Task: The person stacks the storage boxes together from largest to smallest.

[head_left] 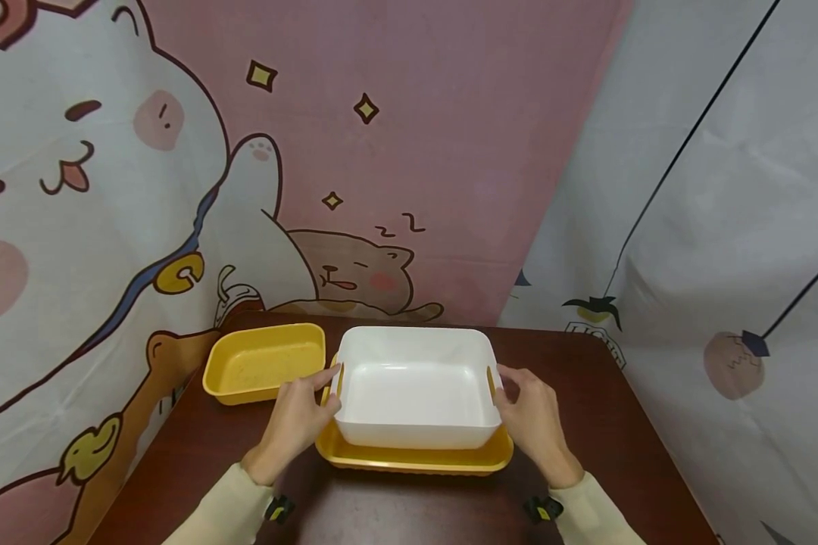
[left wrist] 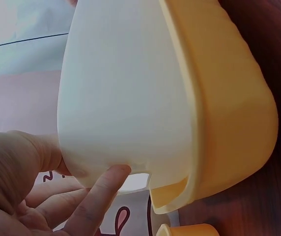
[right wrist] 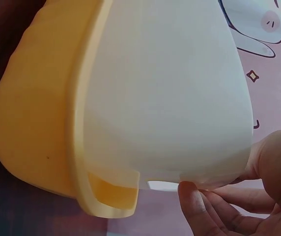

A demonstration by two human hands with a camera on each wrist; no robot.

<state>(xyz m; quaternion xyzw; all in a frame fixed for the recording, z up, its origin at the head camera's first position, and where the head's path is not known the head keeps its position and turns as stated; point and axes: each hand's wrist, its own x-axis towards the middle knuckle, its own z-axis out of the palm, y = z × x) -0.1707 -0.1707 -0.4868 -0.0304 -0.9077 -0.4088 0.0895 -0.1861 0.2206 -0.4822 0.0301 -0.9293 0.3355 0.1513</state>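
Note:
A white rectangular plastic bin [head_left: 416, 393] with a slot in each short end sits partly inside a yellow basket [head_left: 416, 460], its upper walls rising above the yellow rim. My left hand [head_left: 295, 420] pinches the bin's left end beside its slot, and my right hand [head_left: 535, 416] pinches the opposite end the same way. In the left wrist view a finger lies against the outer white wall [left wrist: 121, 88] by the slot. The right wrist view shows a fingertip at the edge of the other slot. Whether the bin touches the basket's bottom is hidden.
A second, smaller yellow basket [head_left: 266, 359] stands at the back left of the dark brown table [head_left: 395, 503], close to the white bin. Cloth printed with cartoon animals [head_left: 361, 272] hangs behind the table, and a pale cloth [head_left: 736, 250] hangs at the right.

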